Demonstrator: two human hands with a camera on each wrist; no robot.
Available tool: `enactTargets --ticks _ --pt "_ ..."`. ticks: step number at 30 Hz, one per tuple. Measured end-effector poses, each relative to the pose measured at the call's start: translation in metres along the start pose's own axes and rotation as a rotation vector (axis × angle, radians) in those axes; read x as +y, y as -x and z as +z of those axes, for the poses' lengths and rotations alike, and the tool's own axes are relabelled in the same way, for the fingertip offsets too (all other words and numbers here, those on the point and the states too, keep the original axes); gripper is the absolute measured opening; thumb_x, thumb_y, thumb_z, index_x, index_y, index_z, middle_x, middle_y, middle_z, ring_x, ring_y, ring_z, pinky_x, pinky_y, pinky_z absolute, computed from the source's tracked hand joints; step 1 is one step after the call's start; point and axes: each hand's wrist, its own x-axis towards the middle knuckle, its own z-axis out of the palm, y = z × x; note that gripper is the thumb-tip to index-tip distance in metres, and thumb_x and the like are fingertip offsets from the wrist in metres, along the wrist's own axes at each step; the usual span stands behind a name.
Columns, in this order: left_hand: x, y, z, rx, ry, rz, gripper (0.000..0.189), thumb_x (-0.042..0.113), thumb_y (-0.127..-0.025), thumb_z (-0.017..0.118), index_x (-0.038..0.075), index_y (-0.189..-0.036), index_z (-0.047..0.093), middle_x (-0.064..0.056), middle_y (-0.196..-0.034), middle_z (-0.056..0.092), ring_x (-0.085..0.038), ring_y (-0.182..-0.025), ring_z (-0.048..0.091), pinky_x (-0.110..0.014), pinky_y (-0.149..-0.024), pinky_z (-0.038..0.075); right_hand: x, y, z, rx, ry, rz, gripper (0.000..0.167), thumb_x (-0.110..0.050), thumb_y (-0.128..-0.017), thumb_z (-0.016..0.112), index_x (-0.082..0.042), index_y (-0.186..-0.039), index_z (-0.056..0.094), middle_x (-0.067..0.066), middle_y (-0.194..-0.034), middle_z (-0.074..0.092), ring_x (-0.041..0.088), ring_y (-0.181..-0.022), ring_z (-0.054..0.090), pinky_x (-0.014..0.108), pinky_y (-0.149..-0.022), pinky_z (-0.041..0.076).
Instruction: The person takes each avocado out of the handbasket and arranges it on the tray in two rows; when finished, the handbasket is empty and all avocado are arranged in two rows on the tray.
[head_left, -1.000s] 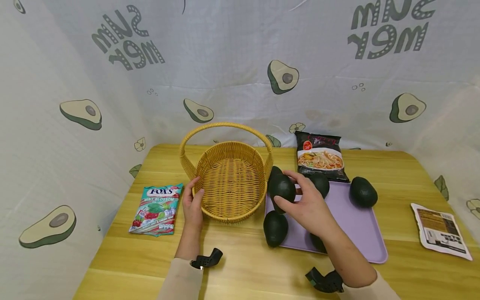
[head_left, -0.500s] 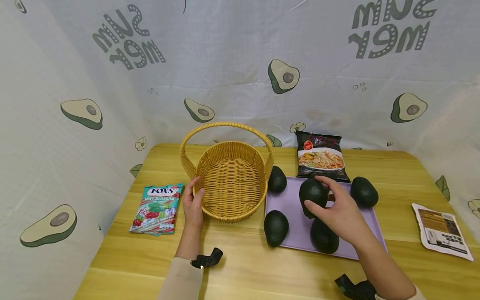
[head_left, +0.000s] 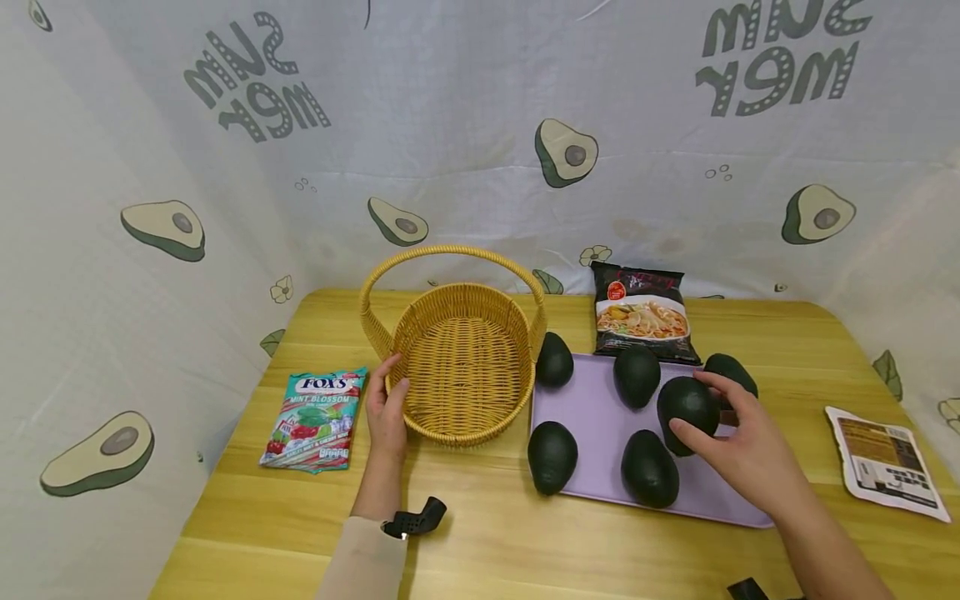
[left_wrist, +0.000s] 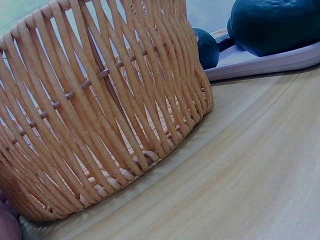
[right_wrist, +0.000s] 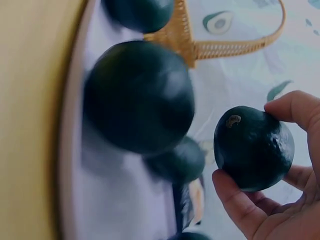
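My right hand (head_left: 750,446) grips a dark green avocado (head_left: 687,414) between thumb and fingers, over the right part of the lilac tray (head_left: 588,408). The right wrist view shows that same avocado (right_wrist: 254,148) pinched in the fingers, apart from the tray. Several other avocados lie on the tray or over its edge, one (head_left: 649,469) just left of the held one and another (head_left: 731,373) partly hidden behind it. My left hand (head_left: 387,412) touches the near left side of the yellow wicker basket (head_left: 459,433), thumb at the rim. Nothing lies inside the basket.
Left of the basket lies a Fox's candy bag (head_left: 313,421). A black noodle packet (head_left: 641,315) sits behind the tray, and a white and brown pouch (head_left: 887,464) is at the far right. The basket's tall handle (head_left: 452,249) arches upward.
My right hand has carried the held avocado rightward from beside the basket across the tray. More avocados on the tray have come into view. The left hand and basket have stayed put.
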Motion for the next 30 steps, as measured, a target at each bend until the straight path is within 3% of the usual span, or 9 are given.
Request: enactTargets --ticks 4,10,14,19,24,30 --pt "0.001 0.0 0.001 0.0 0.0 -0.004 0.045 0.003 -0.099 0.047 -0.007 -0.143 0.048 -0.015 -0.156 0.042 -0.034 -0.144 0.036 -0.022 -0.107 0.035 0.015 0.007 -0.002 -0.009 0.013 0.045 0.078 -0.032 -0.092 0.076 -0.002 -0.153 0.038 0.034 -0.136 0.045 0.05 -0.111 0.054 0.026 -0.068 0.045" --pt "0.0 0.0 0.0 -0.01 0.002 0.002 0.045 0.004 -0.099 0.047 -0.007 -0.143 0.047 -0.013 -0.159 0.039 -0.026 -0.151 0.027 -0.045 -0.122 0.021 0.033 0.016 -0.004 -0.015 0.03 0.103 0.079 -0.037 -0.093 0.074 -0.003 -0.153 0.037 0.036 -0.14 0.04 0.052 -0.112 0.049 0.032 -0.073 0.043" --pt "0.0 0.0 -0.001 -0.013 0.007 0.0 0.046 0.004 -0.099 0.047 -0.008 -0.143 0.046 -0.013 -0.16 0.037 -0.025 -0.153 0.024 -0.051 -0.124 0.017 0.046 0.019 -0.005 -0.01 0.049 0.099 0.08 -0.036 -0.092 0.076 0.0 -0.152 0.038 0.038 -0.14 0.041 0.053 -0.111 0.05 0.032 -0.074 0.044" --pt "0.0 0.0 -0.001 -0.009 -0.003 -0.012 0.045 0.004 -0.099 0.047 -0.006 -0.143 0.047 -0.013 -0.16 0.038 -0.025 -0.15 0.029 -0.04 -0.12 0.024 0.066 0.018 -0.012 -0.034 0.07 0.079 0.079 -0.032 -0.09 0.078 0.005 -0.149 0.039 0.04 -0.133 0.045 0.057 -0.106 0.054 0.023 -0.065 0.045" --pt "0.0 0.0 0.001 0.003 0.0 -0.01 0.045 0.004 -0.099 0.047 -0.006 -0.143 0.048 -0.013 -0.156 0.042 -0.031 -0.144 0.035 -0.021 -0.108 0.035 0.081 0.018 -0.024 -0.079 0.136 0.138 0.085 -0.039 -0.091 0.077 0.006 -0.15 0.036 0.042 -0.132 0.045 0.062 -0.107 0.053 0.043 -0.07 0.051" --pt "0.0 0.0 0.001 0.008 0.021 -0.015 0.044 0.002 -0.1 0.046 -0.006 -0.143 0.048 -0.013 -0.155 0.043 -0.037 -0.141 0.038 -0.018 -0.1 0.041 0.088 0.02 -0.031 -0.157 0.171 0.152 0.086 -0.043 -0.09 0.076 0.008 -0.148 0.038 0.044 -0.133 0.046 0.061 -0.106 0.056 0.054 -0.077 0.053"
